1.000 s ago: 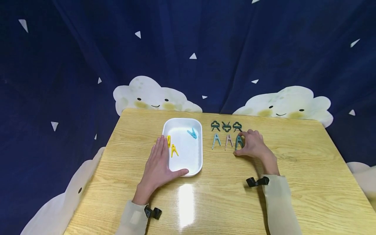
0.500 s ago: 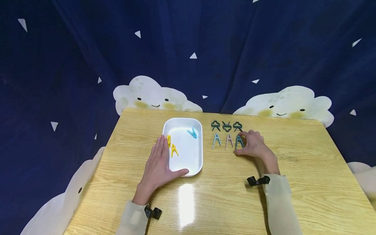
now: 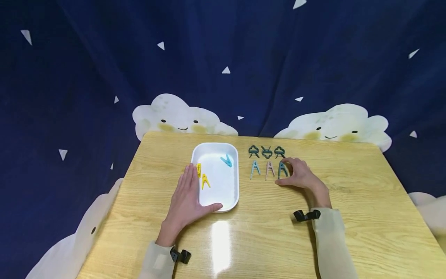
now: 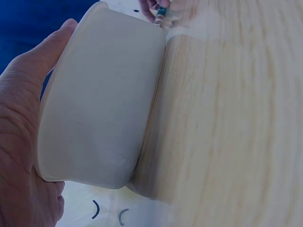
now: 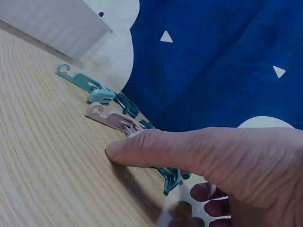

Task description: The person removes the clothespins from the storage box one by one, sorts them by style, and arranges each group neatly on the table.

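Observation:
In the head view my left hand (image 3: 186, 201) lies with straight fingers along the left side of a white tray (image 3: 238, 174), its thumb spread over the near rim. The left wrist view shows the tray's outer wall (image 4: 99, 94) beside that thumb. Two yellow clothespins (image 3: 205, 180) and a light blue clothespin (image 3: 227, 161) lie inside. My right hand (image 3: 303, 176) pinches a dark teal clothespin (image 3: 281, 165) between thumb and index finger, at its two ends. A pink clothespin (image 3: 269, 166) and a pale blue clothespin (image 3: 255, 166) lie in line to its left.
Behind the clothespin row, several small dark green clips, one of them a clip (image 3: 266, 153) turned the other way, form a second row. The wooden table (image 3: 265, 232) ends at a navy curtain (image 3: 195, 58) printed with clouds.
The head view has shifted slightly, so everything sits a little lower in it. Both hands, the tray and the clothespins keep their places on the table.

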`<act>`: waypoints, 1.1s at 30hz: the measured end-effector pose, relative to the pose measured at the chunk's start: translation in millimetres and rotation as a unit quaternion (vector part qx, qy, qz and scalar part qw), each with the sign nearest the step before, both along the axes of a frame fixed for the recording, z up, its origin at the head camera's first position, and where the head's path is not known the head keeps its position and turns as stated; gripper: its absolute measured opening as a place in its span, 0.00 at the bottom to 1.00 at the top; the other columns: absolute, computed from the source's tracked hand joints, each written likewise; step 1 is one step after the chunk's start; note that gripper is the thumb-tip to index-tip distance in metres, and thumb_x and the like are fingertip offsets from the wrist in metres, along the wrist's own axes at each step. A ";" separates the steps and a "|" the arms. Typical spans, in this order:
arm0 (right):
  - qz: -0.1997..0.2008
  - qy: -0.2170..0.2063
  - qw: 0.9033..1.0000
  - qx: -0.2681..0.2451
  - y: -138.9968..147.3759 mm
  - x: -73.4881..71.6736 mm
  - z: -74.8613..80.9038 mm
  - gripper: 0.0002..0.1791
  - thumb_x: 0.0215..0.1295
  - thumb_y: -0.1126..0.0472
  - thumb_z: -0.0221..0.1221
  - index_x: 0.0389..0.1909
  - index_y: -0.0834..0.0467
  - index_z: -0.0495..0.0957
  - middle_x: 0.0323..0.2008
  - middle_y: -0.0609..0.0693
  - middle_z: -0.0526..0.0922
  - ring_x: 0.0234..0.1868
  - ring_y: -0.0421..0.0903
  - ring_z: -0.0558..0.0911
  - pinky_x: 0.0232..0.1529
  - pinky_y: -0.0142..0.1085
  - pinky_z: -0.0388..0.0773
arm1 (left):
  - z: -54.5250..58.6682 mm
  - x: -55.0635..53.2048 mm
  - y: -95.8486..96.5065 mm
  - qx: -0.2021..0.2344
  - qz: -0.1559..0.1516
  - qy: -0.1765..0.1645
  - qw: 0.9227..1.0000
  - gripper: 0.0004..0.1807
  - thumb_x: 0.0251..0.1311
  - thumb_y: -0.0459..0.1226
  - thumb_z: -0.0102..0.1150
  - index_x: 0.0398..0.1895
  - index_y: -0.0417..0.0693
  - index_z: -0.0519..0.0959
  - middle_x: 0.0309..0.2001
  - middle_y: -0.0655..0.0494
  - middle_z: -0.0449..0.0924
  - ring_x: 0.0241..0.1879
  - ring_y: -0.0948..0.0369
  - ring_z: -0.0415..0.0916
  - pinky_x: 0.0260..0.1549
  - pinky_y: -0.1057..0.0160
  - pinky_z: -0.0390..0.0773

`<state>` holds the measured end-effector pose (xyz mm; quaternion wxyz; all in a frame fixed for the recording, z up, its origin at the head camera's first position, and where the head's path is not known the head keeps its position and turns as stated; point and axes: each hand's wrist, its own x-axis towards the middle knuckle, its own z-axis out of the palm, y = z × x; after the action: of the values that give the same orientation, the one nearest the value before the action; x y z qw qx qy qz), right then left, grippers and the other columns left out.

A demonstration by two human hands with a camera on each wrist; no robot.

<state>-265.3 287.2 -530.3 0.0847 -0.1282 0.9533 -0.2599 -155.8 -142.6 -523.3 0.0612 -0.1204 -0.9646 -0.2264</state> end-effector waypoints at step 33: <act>0.087 0.151 0.982 -0.066 -80.5 20.5 44.4 0.28 0.59 0.49 0.75 0.54 0.63 0.84 0.28 0.55 0.77 0.35 0.48 0.71 0.49 0.51 0.67 | 0.1 1.9 0.7 -0.007 -0.003 0.011 1.000 0.81 0.42 0.86 0.52 0.84 0.36 0.41 0.86 0.48 0.29 0.84 0.50 0.33 0.81 0.49 0.45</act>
<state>-244.7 206.7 -486.0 -0.0462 -0.2542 0.9210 -0.2915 -153.9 -141.8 -523.2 0.0701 -0.1258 -0.9651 -0.2186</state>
